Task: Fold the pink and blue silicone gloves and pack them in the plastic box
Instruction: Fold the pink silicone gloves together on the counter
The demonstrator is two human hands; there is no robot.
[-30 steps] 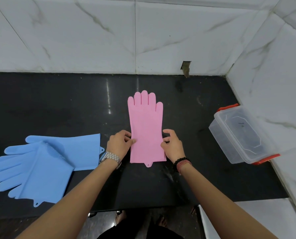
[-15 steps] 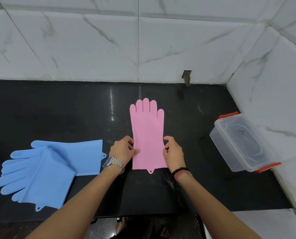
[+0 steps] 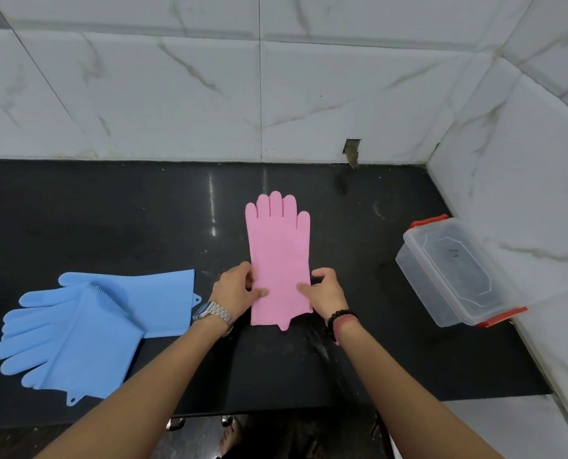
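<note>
White marble-look tiles [image 3: 176, 94] back a glossy black counter [image 3: 110, 220] that meets a side wall on the right. At the far left lie the blue gloves [image 3: 87, 326], two overlapped flat, fingers pointing left, one cuff reaching toward the counter's near edge. Bare counter separates them from the left hand [image 3: 234, 291], which wears a metal watch [image 3: 214, 313] and pinches the left edge of the pink glove [image 3: 279, 256] near its cuff, thumb on top. That glove lies flat in the middle, fingers pointing at the back wall, a small hanging tab at the cuff end. Whether a second pink glove lies beneath it cannot be told. The right hand [image 3: 327, 293], with a dark bead bracelet [image 3: 340, 318], clamps the opposite edge the same way. Silicone like this should be light, floppy and somewhat grippy, so a fold will likely spring open unless pressed; taking it at the cuff corners and carrying them up to the fingertips looks sensible. Open counter beyond the fingertips gives room for that. Well to the right, against the side wall, the plastic box [image 3: 454, 270] sits with its red-clipped lid apparently on, so it probably needs opening first.
</note>
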